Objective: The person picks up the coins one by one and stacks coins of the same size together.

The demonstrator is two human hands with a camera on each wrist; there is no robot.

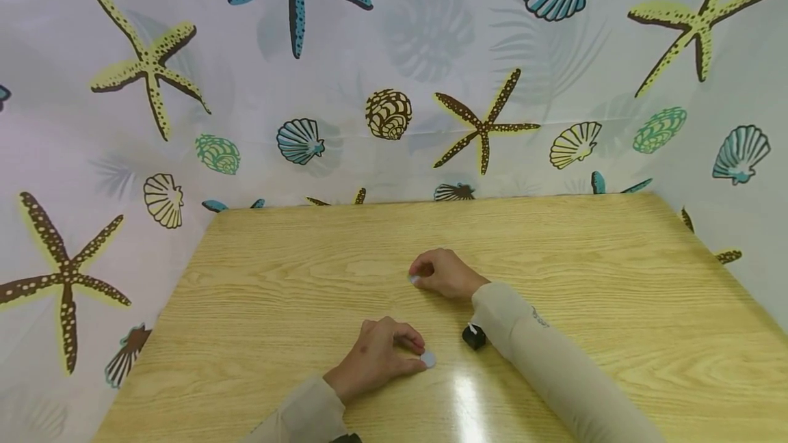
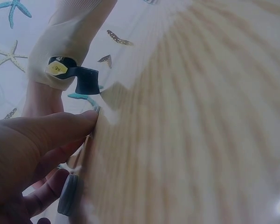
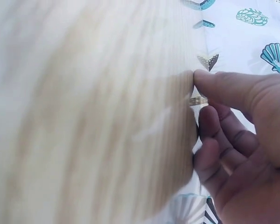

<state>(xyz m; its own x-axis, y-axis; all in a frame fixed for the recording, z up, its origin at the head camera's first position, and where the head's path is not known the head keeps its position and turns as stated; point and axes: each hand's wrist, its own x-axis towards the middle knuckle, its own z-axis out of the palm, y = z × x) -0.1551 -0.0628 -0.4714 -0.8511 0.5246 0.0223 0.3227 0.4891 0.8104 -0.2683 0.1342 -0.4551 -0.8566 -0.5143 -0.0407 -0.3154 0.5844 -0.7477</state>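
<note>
Because each disc is small, thin and flat on the smooth tabletop point(image 1: 554, 272), either could slide away or slip from a fingertip grip, I judge. The left hand point(image 1: 375, 357) curls its fingers round a pale grey disc point(image 1: 427, 359) near the tabletop's 6 o'clock edge. The right hand point(image 1: 444, 272), at about 12 o'clock from it, pinches what seems a second disc point(image 1: 414, 279), too small to tell surely. A black wrist camera point(image 1: 473, 336) lies between the arms.
</note>
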